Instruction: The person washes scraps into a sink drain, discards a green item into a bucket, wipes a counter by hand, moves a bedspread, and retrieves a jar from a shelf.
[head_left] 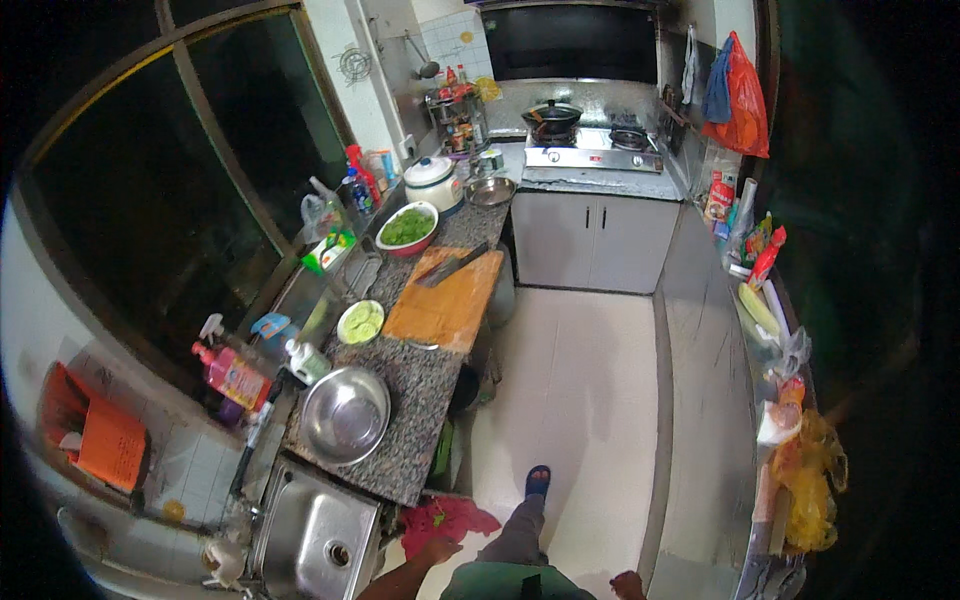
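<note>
Hands hang low at the near edge: my left hand [437, 549] curls loosely, empty, just above a red cloth [447, 519] on the floor by the sink [315, 540]; my right hand [629, 583] looks empty too. I judge I'm between steps; next comes a reach down-left.

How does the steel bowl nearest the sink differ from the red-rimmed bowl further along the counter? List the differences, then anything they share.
The large steel bowl is bare metal; the red-rimmed bowl is white inside with a red outside.
The steel bowl looks empty; the red-rimmed bowl holds green leafy vegetables.
The steel bowl sits near the sink; the red-rimmed bowl sits beyond the wooden cutting board.
Both are round, upright and on the granite counter.
</note>
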